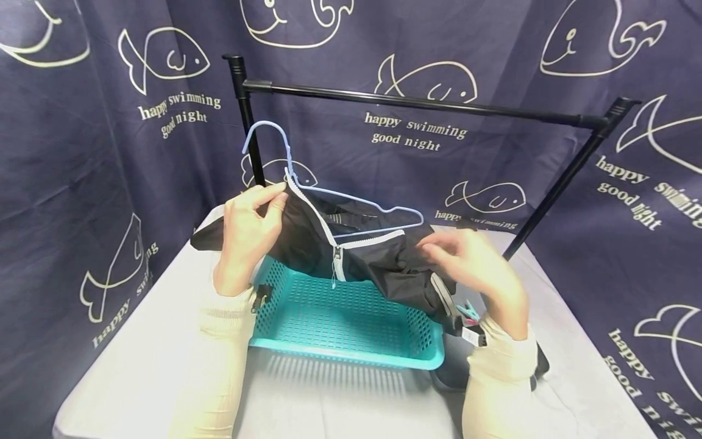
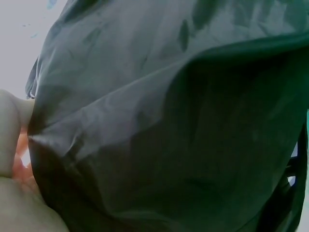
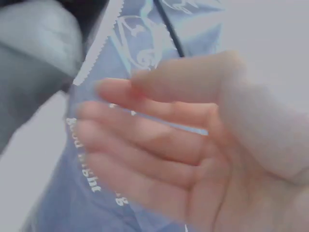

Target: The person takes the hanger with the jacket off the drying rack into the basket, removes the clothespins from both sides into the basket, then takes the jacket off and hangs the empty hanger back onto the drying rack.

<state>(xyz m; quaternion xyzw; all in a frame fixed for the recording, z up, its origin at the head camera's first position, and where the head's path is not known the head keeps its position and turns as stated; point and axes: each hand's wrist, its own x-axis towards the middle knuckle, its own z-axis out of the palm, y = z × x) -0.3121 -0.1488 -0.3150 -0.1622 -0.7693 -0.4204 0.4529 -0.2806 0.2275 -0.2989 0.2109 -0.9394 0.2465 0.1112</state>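
A black jacket (image 1: 307, 244) with a white zipper hangs spread between the two hands, its collar side unzipped partway. A light blue clothes hanger (image 1: 359, 198) sits partly inside the neck opening, hook pointing up at the left. My left hand (image 1: 249, 228) pinches the jacket's edge beside the zipper; in the left wrist view, dark fabric (image 2: 145, 125) hides most of that hand's fingers. Beside the jacket's other shoulder is my right hand (image 1: 474, 268). In the right wrist view its fingers (image 3: 140, 145) are loosely extended, apart from the cloth, holding nothing.
Below the jacket, a turquoise basket (image 1: 345, 360) stands on the white table (image 1: 131, 366). A black rack (image 1: 417, 100) rises behind. Small clothespins (image 1: 468, 311) show near the right wrist, above a dark flat object (image 1: 452, 369).
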